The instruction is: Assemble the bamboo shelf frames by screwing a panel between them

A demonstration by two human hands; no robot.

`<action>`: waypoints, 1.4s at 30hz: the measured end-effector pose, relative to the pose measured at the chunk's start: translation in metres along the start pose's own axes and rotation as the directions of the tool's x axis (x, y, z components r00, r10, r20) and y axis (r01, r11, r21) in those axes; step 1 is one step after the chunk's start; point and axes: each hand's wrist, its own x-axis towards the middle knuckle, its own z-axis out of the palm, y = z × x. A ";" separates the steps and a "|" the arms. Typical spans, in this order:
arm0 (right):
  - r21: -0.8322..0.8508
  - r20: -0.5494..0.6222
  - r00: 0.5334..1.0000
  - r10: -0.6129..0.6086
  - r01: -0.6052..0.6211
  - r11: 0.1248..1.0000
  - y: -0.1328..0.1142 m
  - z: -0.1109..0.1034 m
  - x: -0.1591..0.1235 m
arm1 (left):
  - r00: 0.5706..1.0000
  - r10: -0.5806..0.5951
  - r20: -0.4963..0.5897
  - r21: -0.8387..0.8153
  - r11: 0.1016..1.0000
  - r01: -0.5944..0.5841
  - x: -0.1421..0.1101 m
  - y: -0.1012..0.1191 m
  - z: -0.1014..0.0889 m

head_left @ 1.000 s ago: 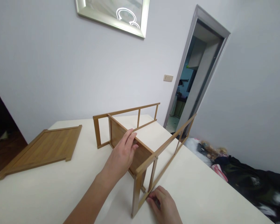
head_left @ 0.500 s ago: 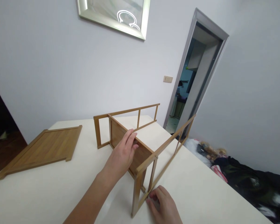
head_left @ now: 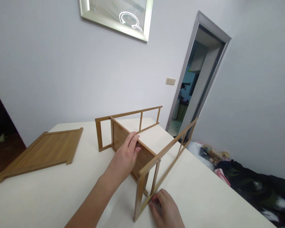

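Note:
A small wooden shelf rack lies on its side on the white table [head_left: 199,193]. Its shelf panel [head_left: 120,135] stands on edge between a far ladder-like side frame [head_left: 99,136] and a near side frame [head_left: 139,194]. My left hand [head_left: 122,156] is closed over the panel's upper edge, thumb on the near face. Low at the near frame, my right hand [head_left: 168,207] has its fingers curled against the bottom rail, beside the panel's lower corner. Whatever its fingertips pinch is hidden. A small metal fastener [head_left: 159,160] shows at the upper joint.
Another wooden panel [head_left: 49,147] lies flat at the table's left. Behind the table is a wall with a framed picture [head_left: 114,28] and a switch plate [head_left: 170,81]. A doorway [head_left: 184,104] opens at the right, and dark clothes [head_left: 254,183] are heaped beyond the table's right edge.
The view has shifted very slightly. Both hands and the rack keep practically the same positions.

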 end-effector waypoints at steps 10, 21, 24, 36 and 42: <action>0.005 0.013 1.000 0.019 -0.019 1.000 -0.005 -0.004 0.000 | 1.000 -0.017 0.026 0.011 1.000 0.017 0.000 0.001 -0.002; -0.005 -0.005 1.000 -0.015 0.015 1.000 -0.001 0.000 0.002 | 0.998 -0.044 0.052 0.022 0.999 0.043 0.000 0.002 -0.003; -0.005 -0.026 0.999 -0.048 0.047 0.999 -0.001 0.001 0.002 | 0.998 -0.040 0.056 0.029 0.999 0.038 0.000 0.001 -0.003; -0.032 -0.030 0.998 -0.055 0.054 0.998 0.002 0.002 -0.001 | 0.999 -0.018 0.031 0.029 0.999 0.018 0.000 0.000 -0.002; -0.047 -0.024 0.997 -0.067 0.066 0.997 0.005 0.005 0.002 | 0.998 -0.024 0.050 0.041 0.999 0.022 0.000 0.000 -0.002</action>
